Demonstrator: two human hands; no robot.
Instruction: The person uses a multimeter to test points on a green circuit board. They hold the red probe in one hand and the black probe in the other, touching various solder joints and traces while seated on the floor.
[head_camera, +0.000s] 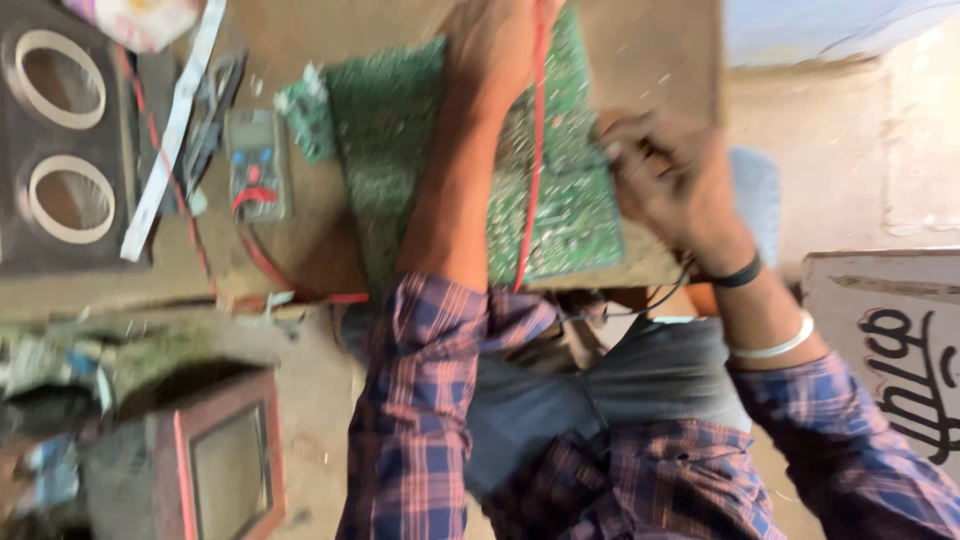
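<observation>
Head cam is pretty blurry: green circuit board (560, 215) lies flat on the brown table (300, 240). Left hand (495, 45) closes around a red probe lead (530, 190) over it; right hand (660, 170) curls at the board's edge, grip unclear. Multimeter (255, 165) sits nearby.

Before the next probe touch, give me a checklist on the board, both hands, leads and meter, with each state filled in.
1. Green printed circuit board lies flat on the brown worktable: ok.
2. Left hand rests on the board's far edge: ok.
3. Red test lead runs across the board to the left hand: ok.
4. Right hand at the board's right edge, probe grip: cannot tell, blurred.
5. Small grey multimeter lies left of the board, dial setting: cannot tell.
</observation>
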